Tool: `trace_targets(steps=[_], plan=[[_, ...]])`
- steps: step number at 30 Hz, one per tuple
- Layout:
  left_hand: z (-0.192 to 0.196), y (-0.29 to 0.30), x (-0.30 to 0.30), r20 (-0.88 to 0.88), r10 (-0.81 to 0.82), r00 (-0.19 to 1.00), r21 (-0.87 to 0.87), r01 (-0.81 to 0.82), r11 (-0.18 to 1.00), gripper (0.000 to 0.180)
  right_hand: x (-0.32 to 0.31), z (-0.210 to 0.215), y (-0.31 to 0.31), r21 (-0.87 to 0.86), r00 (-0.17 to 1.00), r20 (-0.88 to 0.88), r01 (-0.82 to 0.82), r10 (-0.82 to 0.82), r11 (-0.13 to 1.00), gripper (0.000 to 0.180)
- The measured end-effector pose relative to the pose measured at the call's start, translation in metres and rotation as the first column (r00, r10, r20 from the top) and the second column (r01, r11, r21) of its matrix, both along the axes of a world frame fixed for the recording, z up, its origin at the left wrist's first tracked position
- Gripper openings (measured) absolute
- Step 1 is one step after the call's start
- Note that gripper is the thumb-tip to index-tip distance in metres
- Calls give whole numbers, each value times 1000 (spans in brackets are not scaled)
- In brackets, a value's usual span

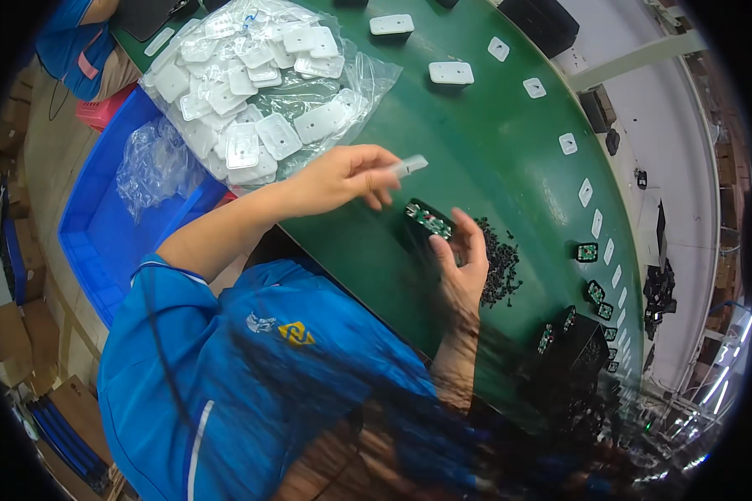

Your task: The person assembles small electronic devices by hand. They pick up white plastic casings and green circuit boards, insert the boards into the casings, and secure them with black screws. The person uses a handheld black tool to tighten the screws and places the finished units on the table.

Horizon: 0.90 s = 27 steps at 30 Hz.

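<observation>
It's one wide fisheye up on the head, aimed down at a smooth green worktop [510, 125], bare left hand [355, 179] and bare right hand [465, 265] close in, mid-frame. Blurry dark hair [368, 401] crosses the bottom, so that part's kinda iffy.

One held case [429, 220], two white-topped cases [451, 73] (bagged covers [242, 146]: many).
</observation>
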<state>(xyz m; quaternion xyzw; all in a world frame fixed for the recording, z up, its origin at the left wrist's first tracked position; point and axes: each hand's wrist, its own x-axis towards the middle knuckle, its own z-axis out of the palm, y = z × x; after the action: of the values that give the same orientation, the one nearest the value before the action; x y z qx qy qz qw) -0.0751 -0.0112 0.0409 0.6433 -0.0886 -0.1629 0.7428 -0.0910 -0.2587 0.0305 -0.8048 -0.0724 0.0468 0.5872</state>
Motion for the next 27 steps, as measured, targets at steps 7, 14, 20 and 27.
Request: trace_targets(steps=[7, 14, 20, 27], plan=[[-1, 4, -4, -148, -2, 989, -36, -3, 999, 33, 0, 5, -3, -416, 995, 93, 16, 25, 909, 30], [2, 10, -10, -154, 42, 987, -10, -44, 999, 29, 6, 6, 4, -596, 865, 409, 12, 290, 803, 37], [-3, 19, -25, -47, 173, 984, -18, -174, 985, 25, 11, 2, 16, -624, 859, 354, -78, 370, 778, 49], [24, 39, -44, 31, 267, 963, 71, -268, 961, 21, 31, -1, 16, -516, 961, 152, -124, 233, 848, 44]])
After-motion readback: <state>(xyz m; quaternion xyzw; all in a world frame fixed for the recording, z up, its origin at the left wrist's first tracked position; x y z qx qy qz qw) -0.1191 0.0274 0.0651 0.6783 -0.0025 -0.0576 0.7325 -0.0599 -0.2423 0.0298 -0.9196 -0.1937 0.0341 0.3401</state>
